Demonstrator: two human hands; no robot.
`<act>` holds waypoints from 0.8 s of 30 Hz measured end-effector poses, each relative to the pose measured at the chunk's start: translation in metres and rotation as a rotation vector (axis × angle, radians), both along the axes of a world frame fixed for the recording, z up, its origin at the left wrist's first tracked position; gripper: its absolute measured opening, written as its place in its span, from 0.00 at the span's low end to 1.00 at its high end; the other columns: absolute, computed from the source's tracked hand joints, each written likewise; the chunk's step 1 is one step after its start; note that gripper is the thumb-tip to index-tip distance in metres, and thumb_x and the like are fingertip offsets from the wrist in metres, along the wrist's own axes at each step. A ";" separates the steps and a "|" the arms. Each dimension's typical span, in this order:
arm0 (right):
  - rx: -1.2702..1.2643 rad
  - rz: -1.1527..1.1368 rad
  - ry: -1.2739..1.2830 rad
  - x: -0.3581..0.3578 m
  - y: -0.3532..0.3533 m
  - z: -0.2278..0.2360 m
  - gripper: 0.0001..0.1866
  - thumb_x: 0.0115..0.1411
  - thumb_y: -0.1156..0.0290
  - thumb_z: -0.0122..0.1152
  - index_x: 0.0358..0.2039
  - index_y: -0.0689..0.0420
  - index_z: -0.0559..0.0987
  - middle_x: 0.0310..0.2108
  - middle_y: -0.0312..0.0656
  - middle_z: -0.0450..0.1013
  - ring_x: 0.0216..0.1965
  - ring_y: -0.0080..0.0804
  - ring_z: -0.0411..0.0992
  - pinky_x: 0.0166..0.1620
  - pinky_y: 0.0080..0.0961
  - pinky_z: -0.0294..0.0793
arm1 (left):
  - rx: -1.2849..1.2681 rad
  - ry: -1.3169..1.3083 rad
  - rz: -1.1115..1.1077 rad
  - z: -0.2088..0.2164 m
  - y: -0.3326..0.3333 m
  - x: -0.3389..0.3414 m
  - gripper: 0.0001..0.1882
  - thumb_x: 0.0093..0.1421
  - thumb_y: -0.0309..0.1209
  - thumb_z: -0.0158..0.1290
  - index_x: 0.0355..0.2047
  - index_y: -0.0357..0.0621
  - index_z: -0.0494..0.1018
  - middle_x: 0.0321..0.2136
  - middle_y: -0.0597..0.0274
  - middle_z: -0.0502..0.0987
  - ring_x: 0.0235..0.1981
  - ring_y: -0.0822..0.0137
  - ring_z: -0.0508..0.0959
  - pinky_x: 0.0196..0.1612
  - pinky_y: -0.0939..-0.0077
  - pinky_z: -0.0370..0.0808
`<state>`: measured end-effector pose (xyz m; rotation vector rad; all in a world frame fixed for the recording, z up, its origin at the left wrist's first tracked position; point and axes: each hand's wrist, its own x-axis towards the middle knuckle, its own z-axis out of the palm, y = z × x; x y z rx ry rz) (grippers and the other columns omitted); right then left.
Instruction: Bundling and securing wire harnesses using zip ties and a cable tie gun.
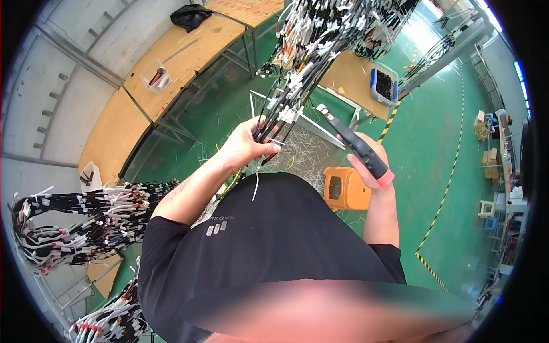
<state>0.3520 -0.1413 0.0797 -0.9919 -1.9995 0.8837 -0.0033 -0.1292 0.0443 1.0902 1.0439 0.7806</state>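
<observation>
A thick wiring harness [290, 91] of black cables with white connectors and labels hangs in front of me from the top of the view. My left hand [247, 146] is closed around its narrow lower end, the thumb lying across the cables. A thin white cable tie [274, 142] sticks out by that thumb. Another white strip [255, 186] dangles below, against my black shirt. In my right hand [374, 157] is a black cable tie gun [353, 139] with a metal nose, tilted up and left toward the harness but apart from it. A pink-red band shows at its lower end.
An orange plastic stool [346, 188] stands beside me, right of centre. White tie offcuts [303, 146] litter the green floor. Wooden workbenches [108, 128] curve along the left, and more harness bundles [86, 220] hang there. A blue-rimmed bin [384, 84] sits on a bench ahead.
</observation>
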 end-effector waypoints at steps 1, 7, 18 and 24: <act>-0.011 0.003 -0.042 -0.002 -0.001 0.002 0.24 0.55 0.79 0.59 0.54 0.65 0.81 0.49 0.48 0.80 0.47 0.41 0.79 0.56 0.31 0.75 | -0.014 0.059 0.015 0.006 -0.002 0.003 0.20 0.56 0.24 0.73 0.46 0.42 0.78 0.27 0.71 0.80 0.24 0.79 0.78 0.23 0.82 0.69; -0.050 0.052 0.012 -0.011 -0.007 0.001 0.23 0.55 0.80 0.58 0.53 0.65 0.81 0.50 0.49 0.80 0.51 0.43 0.79 0.58 0.33 0.75 | 0.035 0.151 0.045 0.003 -0.007 0.011 0.19 0.58 0.22 0.71 0.50 0.42 0.80 0.30 0.73 0.81 0.25 0.83 0.77 0.25 0.84 0.71; 0.145 0.088 -0.057 -0.014 0.000 -0.005 0.25 0.54 0.77 0.64 0.54 0.65 0.78 0.49 0.51 0.79 0.46 0.49 0.79 0.53 0.37 0.77 | 0.140 0.232 0.034 0.008 -0.009 0.012 0.17 0.60 0.20 0.69 0.49 0.41 0.81 0.35 0.71 0.84 0.29 0.83 0.77 0.30 0.83 0.76; 0.000 0.109 -0.036 -0.021 0.007 -0.008 0.15 0.57 0.74 0.65 0.44 0.63 0.79 0.38 0.46 0.78 0.38 0.46 0.78 0.45 0.35 0.78 | 0.333 0.149 -0.027 0.003 -0.005 0.004 0.17 0.61 0.20 0.67 0.51 0.39 0.82 0.40 0.70 0.83 0.39 0.80 0.80 0.42 0.81 0.80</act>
